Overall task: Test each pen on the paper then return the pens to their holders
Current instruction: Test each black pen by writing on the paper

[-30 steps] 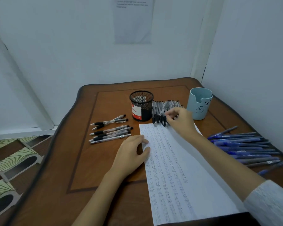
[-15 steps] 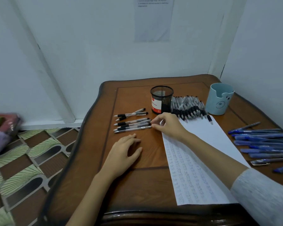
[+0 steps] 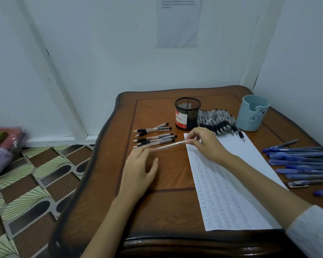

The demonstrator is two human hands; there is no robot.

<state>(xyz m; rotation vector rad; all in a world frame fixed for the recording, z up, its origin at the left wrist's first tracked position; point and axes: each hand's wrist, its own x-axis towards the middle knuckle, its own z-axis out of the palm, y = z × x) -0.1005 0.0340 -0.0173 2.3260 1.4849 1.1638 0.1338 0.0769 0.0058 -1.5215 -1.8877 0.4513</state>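
Nearest is the paper (image 3: 231, 183), flat on the surface (image 3: 104, 211) with its left columns full of test marks; it is thin and will slide or lift if dragged. The left hand (image 3: 140, 170) lies palm-down on the wood with fingers straight and nothing in them. Its fingertips are right by the pen's free end, and I cannot tell if they touch. The right hand (image 3: 207, 144) pinches the pen (image 3: 171, 145) by one end between thumb and fingertips, low over the surface just left of the paper's top corner. The barrel is blurred, so I can't tell which end the tip is on. My read is a light, stiff plastic stick with a smooth, slippery clear barrel – the end pinch gives poor control, so take it at the rubber grip for writing. It will roll if laid down carelessly. Just behind is a row of black-grip pens (image 3: 153, 138), side by side, easy to scatter with a nudge. Further back is the mesh holder (image 3: 187, 113), upright and probably light enough to tip – drop pens in vertically. Beside it are a pile of black-grip pens (image 3: 218, 121) and the blue holder (image 3: 253, 113). The blue pens (image 3: 302, 161) lie spread along the right edge.
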